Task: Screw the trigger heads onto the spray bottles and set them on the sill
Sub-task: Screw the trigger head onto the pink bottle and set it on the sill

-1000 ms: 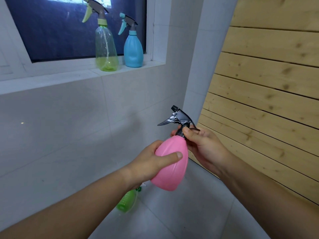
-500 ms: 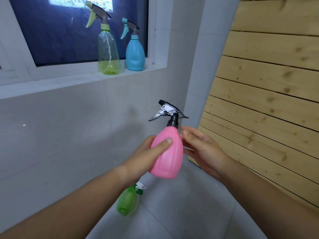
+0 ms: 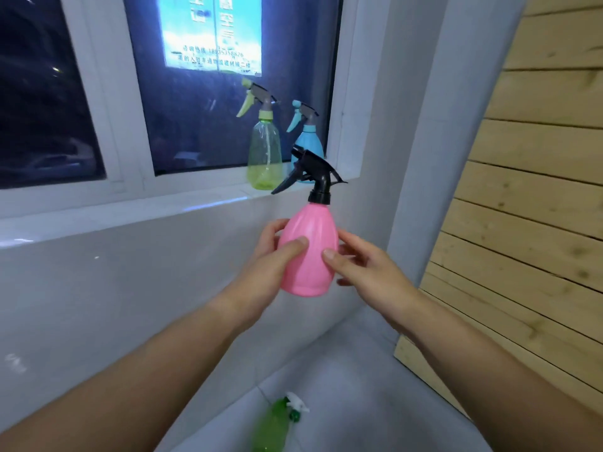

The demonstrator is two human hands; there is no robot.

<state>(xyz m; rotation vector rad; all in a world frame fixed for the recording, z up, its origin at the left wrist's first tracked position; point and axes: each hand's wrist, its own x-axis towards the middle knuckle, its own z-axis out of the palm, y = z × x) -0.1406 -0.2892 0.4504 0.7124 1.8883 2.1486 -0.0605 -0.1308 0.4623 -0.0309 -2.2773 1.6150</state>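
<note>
An upright pink spray bottle (image 3: 308,256) with a black trigger head (image 3: 313,172) on its neck is held in front of the window. My left hand (image 3: 270,259) grips its left side, thumb across the front. My right hand (image 3: 362,265) touches its right side with thumb and fingers spread. On the white sill (image 3: 208,199) stand a clear yellow-green bottle (image 3: 264,156) and a blue bottle (image 3: 308,141), both with trigger heads. A green bottle (image 3: 272,425) with a white head lies on the floor below.
A dark window with a white frame (image 3: 130,125) rises above the sill. A white tiled wall (image 3: 114,288) runs below it. A wooden slat panel (image 3: 522,207) stands to the right, close to my right arm.
The pink bottle has risen toward the sill and stands upright. My right hand left the trigger head and now rests on the bottle's body. The view has tilted up toward the window.
</note>
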